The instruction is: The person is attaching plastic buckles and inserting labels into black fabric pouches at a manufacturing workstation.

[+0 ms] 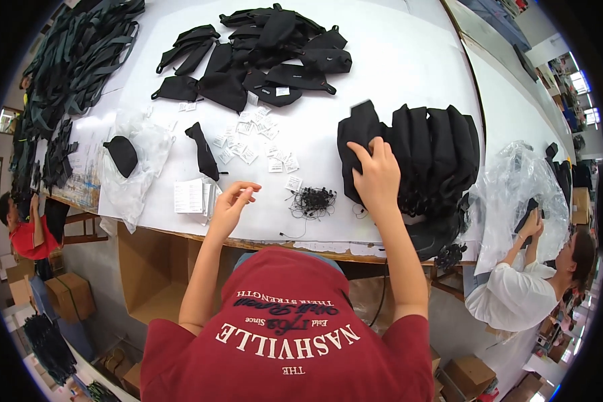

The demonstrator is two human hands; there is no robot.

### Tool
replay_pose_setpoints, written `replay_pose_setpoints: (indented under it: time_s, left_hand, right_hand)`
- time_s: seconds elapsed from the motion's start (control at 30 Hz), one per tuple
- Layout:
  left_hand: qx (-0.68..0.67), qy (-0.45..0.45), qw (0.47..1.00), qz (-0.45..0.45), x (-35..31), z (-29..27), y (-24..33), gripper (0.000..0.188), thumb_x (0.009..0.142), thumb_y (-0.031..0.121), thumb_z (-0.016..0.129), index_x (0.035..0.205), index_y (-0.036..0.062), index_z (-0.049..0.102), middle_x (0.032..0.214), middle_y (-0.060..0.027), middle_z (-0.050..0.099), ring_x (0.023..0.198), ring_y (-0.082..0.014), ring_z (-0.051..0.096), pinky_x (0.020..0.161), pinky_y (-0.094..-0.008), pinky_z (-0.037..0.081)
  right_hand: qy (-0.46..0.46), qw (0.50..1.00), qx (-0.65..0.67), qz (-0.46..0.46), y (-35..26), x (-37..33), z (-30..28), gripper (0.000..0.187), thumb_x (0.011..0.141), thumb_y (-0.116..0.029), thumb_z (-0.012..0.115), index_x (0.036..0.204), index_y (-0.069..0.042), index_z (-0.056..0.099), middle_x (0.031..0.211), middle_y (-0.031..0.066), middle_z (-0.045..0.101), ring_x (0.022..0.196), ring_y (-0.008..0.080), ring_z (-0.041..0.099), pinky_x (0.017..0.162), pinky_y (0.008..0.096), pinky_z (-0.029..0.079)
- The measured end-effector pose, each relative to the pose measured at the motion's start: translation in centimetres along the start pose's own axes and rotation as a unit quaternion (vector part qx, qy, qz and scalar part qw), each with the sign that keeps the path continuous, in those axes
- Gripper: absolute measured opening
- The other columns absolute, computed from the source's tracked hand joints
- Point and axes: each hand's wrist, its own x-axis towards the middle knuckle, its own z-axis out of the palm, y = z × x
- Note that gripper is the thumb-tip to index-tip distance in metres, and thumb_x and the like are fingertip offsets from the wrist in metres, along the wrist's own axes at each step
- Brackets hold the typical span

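My right hand point(378, 171) lies on a black fabric pouch point(358, 127) at the left end of a row of similar black pouches point(442, 151). Its fingers are spread against the cloth, and part of the pouch is hidden under them. To the left, my left hand point(229, 209) hovers over the table's near edge, fingers loosely bent and apart with nothing visible in them. Close by it are a stack of white printed cards point(193, 197) and a narrow black pouch point(202, 151). Between my hands sits a tangle of thin black strings point(313, 202).
Small white labels point(248, 151) are scattered mid-table. Behind them rises a heap of black pouches point(275, 53); dark straps point(80, 67) fill the far left. Clear plastic bags point(130, 194) hold a black piece. At right, a co-worker point(522, 288) handles something dark beside more plastic.
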Motion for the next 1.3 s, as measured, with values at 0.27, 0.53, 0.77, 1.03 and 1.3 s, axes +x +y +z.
replay_pose_setpoints:
  time_s: [0.27, 0.53, 0.77, 1.03, 1.3]
  left_hand:
    - [0.01, -0.072, 0.996, -0.053, -1.1, -1.5, -2.2, 0.021, 0.092, 0.023, 0.055, 0.102, 0.0069, 0.065, 0.099, -0.0024, 0.062, 0.085, -0.0127, 0.055, 0.08, -0.0277, 0.043]
    - [0.101, 0.056, 0.993, 0.018, -0.8, -7.4, -3.5, 0.017, 0.089, 0.017, 0.058, 0.099, 0.0054, 0.064, 0.093, -0.0052, 0.062, 0.088, -0.0188, 0.056, 0.082, -0.0291, 0.041]
    - [0.406, 0.27, 0.873, 0.002, -0.3, -15.5, -9.1, 0.066, 0.077, 0.03, 0.072, 0.127, 0.0013, 0.042, 0.129, -0.0189, 0.039, 0.119, -0.0364, 0.036, 0.098, -0.0461, 0.031]
    - [0.402, 0.198, 0.891, -0.069, -1.2, -17.4, -14.9, 0.084, 0.077, 0.044, 0.07, 0.133, -0.0085, 0.037, 0.127, -0.0225, 0.042, 0.116, -0.0386, 0.039, 0.098, -0.0462, 0.033]
    - [0.325, 0.2, 0.922, -0.064, -1.2, -16.6, -14.1, 0.074, 0.084, 0.034, 0.065, 0.134, -0.0104, 0.034, 0.119, -0.0254, 0.05, 0.108, -0.0385, 0.049, 0.094, -0.0403, 0.039]
  right_hand:
    - [-0.104, 0.98, -0.151, 0.077, 0.3, 0.4, 4.0, 0.036, 0.071, -0.026, 0.073, 0.101, -0.007, 0.065, 0.131, 0.0151, 0.043, 0.125, 0.0322, 0.035, 0.104, 0.0429, 0.028]
    - [-0.1, 0.989, 0.065, 0.091, -5.4, 0.0, 6.6, 0.009, 0.074, -0.012, 0.065, 0.083, -0.01, 0.062, 0.087, 0.0064, 0.058, 0.081, 0.0253, 0.057, 0.068, 0.0372, 0.044]
    - [-0.298, 0.918, 0.185, 0.184, -10.1, -7.1, 12.5, 0.003, 0.075, -0.012, 0.063, 0.079, -0.011, 0.063, 0.07, 0.0082, 0.059, 0.071, 0.0284, 0.06, 0.064, 0.0389, 0.047]
    - [-0.252, 0.94, 0.139, 0.184, -11.6, -9.2, 13.1, 0.012, 0.074, -0.014, 0.066, 0.085, -0.01, 0.062, 0.071, 0.0102, 0.061, 0.068, 0.0298, 0.062, 0.06, 0.0401, 0.048]
    - [-0.25, 0.957, 0.029, 0.141, -9.8, -6.9, 17.0, 0.011, 0.075, -0.013, 0.065, 0.083, -0.009, 0.059, 0.078, 0.0095, 0.059, 0.072, 0.0297, 0.062, 0.063, 0.0411, 0.049]
